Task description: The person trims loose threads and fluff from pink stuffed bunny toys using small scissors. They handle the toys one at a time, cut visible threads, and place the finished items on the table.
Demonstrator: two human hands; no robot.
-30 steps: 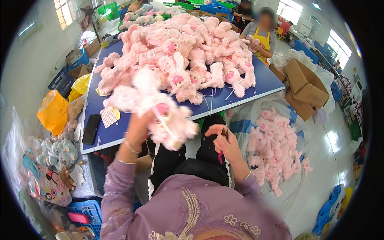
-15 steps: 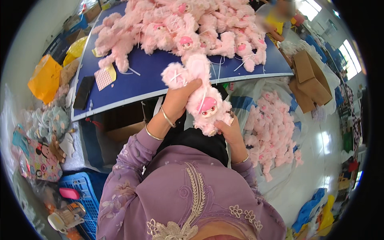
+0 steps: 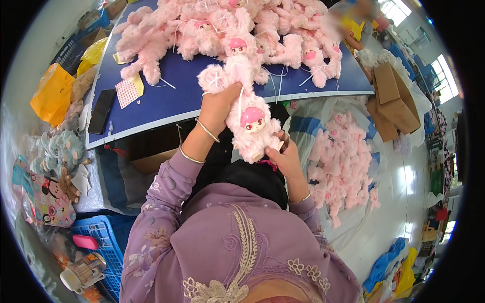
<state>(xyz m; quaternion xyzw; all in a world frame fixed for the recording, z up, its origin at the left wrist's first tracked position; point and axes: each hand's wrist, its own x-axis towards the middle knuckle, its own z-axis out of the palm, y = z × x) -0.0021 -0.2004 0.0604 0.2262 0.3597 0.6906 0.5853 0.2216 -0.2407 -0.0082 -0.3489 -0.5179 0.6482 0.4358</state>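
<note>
A fluffy pink plush doll with long ears, a bright pink fringe and a hard pale face hangs over my lap, face up. My left hand is closed round the base of its ears. At the doll's lower end, my right hand pinches a foot between thumb and fingers. One ear bears a white ribbon cross, and white ribbon trails beside the head. Beyond the doll, a heap of similar pink plush dolls covers the far part of the blue table.
More pink dolls lie in a clear plastic sack at my right. A black phone and a sticker sheet rest on the table's left side. A cardboard box stands right; a blue crate is at lower left. Another person sits beyond.
Both hands have shifted slightly left and up with the doll between them. My right fingers have moved a little at its foot, and something bright pink now shows beneath it.
</note>
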